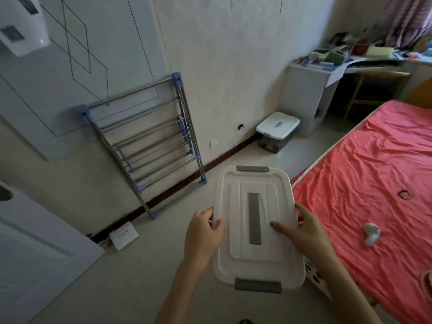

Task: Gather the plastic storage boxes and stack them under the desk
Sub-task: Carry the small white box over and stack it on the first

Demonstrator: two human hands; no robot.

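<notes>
Two hands carried a white plastic storage box with a grey handle strip and grey end latches (pixel 254 218). They held it level above the pale floor (pixel 163 265), just left of a bed with a crumpled red sheet (pixel 362 183). The left hand (pixel 204 232) gripped the lid's left edge, with the thumb on top and the fingers curled round the rim. The right hand (pixel 301 232) gripped the right edge, its thumb stretched across the lid towards the handle strip and its fingers wrapped round the side. Most of the fingers were hidden below the rim. The lid hid the box's body entirely, so its contents could not be told.

Farther off, a second storage box with a white lid and dark see-through sides (pixel 277 130) stood on the floor against the wall, just beside the white end panel of a desk. The tabletop (pixel 378 68) was crowded with blurred papers and objects too small to identify. A folded metal drying rack with blue joints (pixel 149 146) leaned on the wall at left. A spotted white object (pixel 313 274) showed partly from behind the held box, and what it was could not be told.
</notes>
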